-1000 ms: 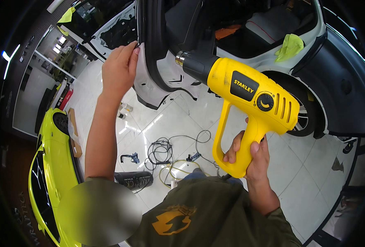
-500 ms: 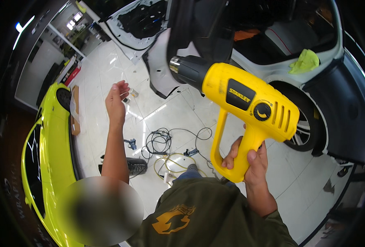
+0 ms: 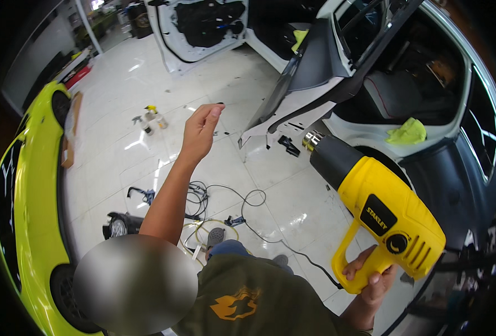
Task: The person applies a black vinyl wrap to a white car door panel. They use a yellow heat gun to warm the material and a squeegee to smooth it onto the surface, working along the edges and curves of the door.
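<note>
Well, the right hand (image 3: 377, 284) is gripping the heat gun (image 3: 407, 215), best aimed off the door (image 3: 318, 67). The left hand (image 3: 199, 131) is hovering, hold unclear.

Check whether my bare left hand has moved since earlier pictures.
Yes: against the pale spray bottles on the white floor, your left hand has shifted rightward in view, now right of them.

Floor (image 3: 113, 129): pale, glossy tiles with thin joints, running beneath both the left hand (image 3: 201, 131) and the right hand (image 3: 379, 284). Streaks of reflected light (image 3: 134, 144) noted left of the left hand. Beyond it, far left: grey wall (image 3: 31, 51), slim white post (image 3: 88, 28), bright light (image 3: 97, 4).
</note>
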Demonstrator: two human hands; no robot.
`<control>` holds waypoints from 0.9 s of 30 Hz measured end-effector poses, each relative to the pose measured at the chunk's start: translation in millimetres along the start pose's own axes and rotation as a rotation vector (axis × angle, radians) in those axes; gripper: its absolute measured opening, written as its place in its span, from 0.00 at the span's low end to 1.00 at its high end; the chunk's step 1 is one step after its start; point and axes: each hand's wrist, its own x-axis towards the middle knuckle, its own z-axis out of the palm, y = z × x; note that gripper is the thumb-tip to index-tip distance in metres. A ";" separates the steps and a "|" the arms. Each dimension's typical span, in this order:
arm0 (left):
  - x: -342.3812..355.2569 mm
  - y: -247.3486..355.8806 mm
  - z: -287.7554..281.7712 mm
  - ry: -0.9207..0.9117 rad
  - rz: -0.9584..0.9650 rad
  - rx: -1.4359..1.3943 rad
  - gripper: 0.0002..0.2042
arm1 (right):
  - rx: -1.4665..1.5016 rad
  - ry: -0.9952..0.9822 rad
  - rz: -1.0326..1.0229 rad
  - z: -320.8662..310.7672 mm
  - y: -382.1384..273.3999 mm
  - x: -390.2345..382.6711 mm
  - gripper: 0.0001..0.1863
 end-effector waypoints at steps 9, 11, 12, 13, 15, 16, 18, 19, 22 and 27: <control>81.2 0.6 22.0 -0.232 0.268 -0.347 0.12 | -0.313 0.336 -0.150 141.3 -4.5 -33.7 0.32; 89.0 13.7 42.6 -0.307 0.395 -0.381 0.14 | -0.300 0.434 -0.162 169.0 -2.1 -40.2 0.32; 91.7 28.0 49.0 -0.354 0.470 -0.359 0.16 | -0.308 0.480 -0.171 182.1 -1.4 -40.1 0.31; 94.5 40.6 52.9 -0.398 0.546 -0.340 0.18 | -0.318 0.481 -0.157 187.2 -1.1 -44.5 0.31; 107.8 49.7 63.7 -0.470 0.553 -0.280 0.22 | -0.330 0.465 -0.132 186.8 5.2 -51.3 0.31; 114.2 51.6 67.5 -0.502 0.557 -0.250 0.24 | -0.347 0.501 -0.137 194.0 7.5 -50.3 0.29; 120.3 53.2 67.9 -0.519 0.585 -0.234 0.27 | -0.320 0.551 -0.083 196.6 12.4 -58.4 0.30; 121.4 50.5 68.4 -0.531 0.596 -0.220 0.29 | -0.299 0.576 -0.052 197.8 17.8 -62.2 0.31; 116.9 44.7 71.7 -0.564 0.630 -0.209 0.29 | -0.270 0.657 0.006 203.9 31.5 -66.6 0.30; 109.1 28.6 67.0 -0.510 0.672 -0.168 0.29 | -0.291 0.671 0.142 195.1 46.3 -78.2 0.24</control>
